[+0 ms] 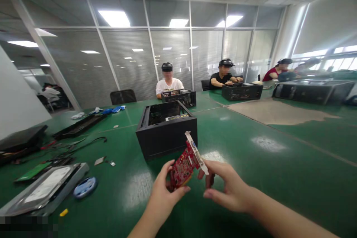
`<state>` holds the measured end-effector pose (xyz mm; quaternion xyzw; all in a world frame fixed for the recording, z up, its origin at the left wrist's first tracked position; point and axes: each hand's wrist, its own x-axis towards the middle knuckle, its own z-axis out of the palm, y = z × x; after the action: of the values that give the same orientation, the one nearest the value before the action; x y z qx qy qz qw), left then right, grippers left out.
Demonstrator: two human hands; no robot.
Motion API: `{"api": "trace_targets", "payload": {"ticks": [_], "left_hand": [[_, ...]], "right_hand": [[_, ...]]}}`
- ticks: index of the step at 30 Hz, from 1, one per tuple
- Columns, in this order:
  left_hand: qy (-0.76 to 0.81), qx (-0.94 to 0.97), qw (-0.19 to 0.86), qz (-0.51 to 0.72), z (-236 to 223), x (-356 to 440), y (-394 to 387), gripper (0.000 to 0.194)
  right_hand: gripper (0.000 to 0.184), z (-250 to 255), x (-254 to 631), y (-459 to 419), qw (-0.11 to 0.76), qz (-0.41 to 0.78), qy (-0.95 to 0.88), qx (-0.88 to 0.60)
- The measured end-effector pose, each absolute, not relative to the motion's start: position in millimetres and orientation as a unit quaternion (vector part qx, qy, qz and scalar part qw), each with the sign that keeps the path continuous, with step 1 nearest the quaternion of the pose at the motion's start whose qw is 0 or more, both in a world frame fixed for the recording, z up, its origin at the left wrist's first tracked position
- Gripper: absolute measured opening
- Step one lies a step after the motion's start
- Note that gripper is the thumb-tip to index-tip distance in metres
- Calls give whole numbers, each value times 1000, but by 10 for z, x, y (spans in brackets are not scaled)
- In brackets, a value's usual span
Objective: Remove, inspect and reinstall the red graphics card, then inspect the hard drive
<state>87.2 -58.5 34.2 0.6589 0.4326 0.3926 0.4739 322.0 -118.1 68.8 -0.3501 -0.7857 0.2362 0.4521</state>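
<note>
My left hand [164, 193] grips a red graphics card [182, 167] by its left end, fingers behind and thumb along the lower edge. The card is tilted above the table, its metal bracket [196, 153] pointing up and to the left. Close to the bracket's lower end is my right hand [227, 186], thumb and fingers apart; the index finger seems to touch the metal, though the contact is partly hidden. Just beyond the card stands a black computer case [166, 134], open at the top.
On the green table [251, 186], a hard drive [52, 184], a blue round part [85, 187], a green circuit board [33, 172] and cables [83, 145] lie at left. Across it, people [169, 81] sit by other cases [242, 91]. Brown cardboard [273, 111] lies at right.
</note>
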Motion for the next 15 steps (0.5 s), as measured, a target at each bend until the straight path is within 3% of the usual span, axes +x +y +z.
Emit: {"api": "trace_targets", "payload": {"ticks": [3, 7, 11, 15], "left_hand": [[388, 605, 588, 370, 329, 929, -659, 76], [321, 524, 687, 388, 254, 992, -747, 72], [280, 521, 689, 419, 157, 1008, -807, 73], [279, 551, 664, 420, 164, 999, -822, 74]], "right_hand": [[68, 593, 3211, -1153, 481, 234, -761, -367], [89, 390, 3136, -1046, 493, 322, -692, -417], [113, 244, 2989, -1028, 438, 402, -706, -385], [111, 225, 2913, -1058, 452, 406, -698, -379]]}}
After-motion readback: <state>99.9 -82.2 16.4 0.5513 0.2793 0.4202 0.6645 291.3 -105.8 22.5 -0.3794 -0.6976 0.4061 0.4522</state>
